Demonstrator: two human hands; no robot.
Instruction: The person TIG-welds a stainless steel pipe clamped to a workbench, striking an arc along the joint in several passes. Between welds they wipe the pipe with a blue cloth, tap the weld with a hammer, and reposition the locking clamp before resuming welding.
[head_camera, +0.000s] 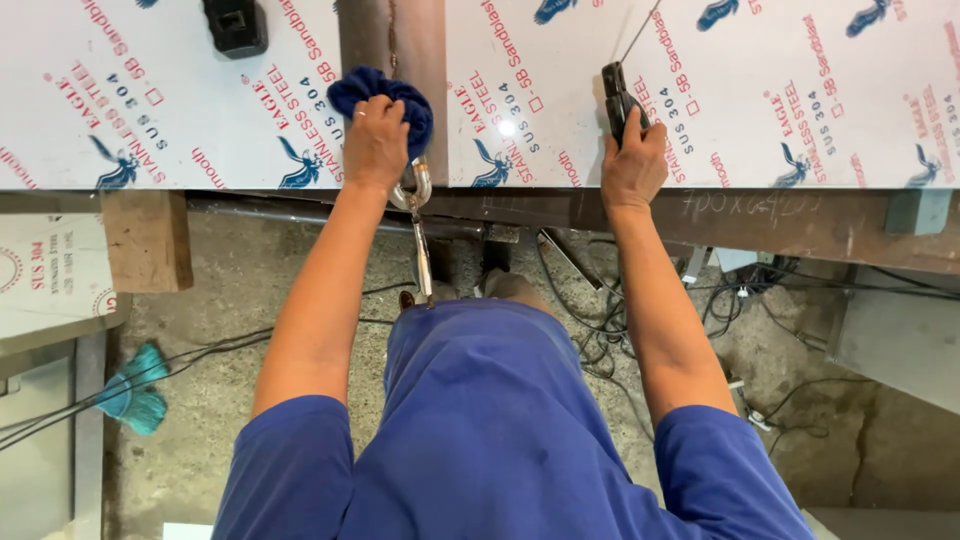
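Film-covered steel sheets (700, 90); left hand (376, 143) grip pinching blue cloth (385, 95), right hand (634, 160) clasping half-hidden black tool (618, 98).

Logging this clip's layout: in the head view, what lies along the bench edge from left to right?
Wooden block → left hand holding a blue cloth → right hand gripping a black tool → grey block.

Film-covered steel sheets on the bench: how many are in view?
2. One sheet lies under the left hand, which holds a blue cloth. The other sheet lies under the right hand, which grips a black tool. More may lie out of frame.
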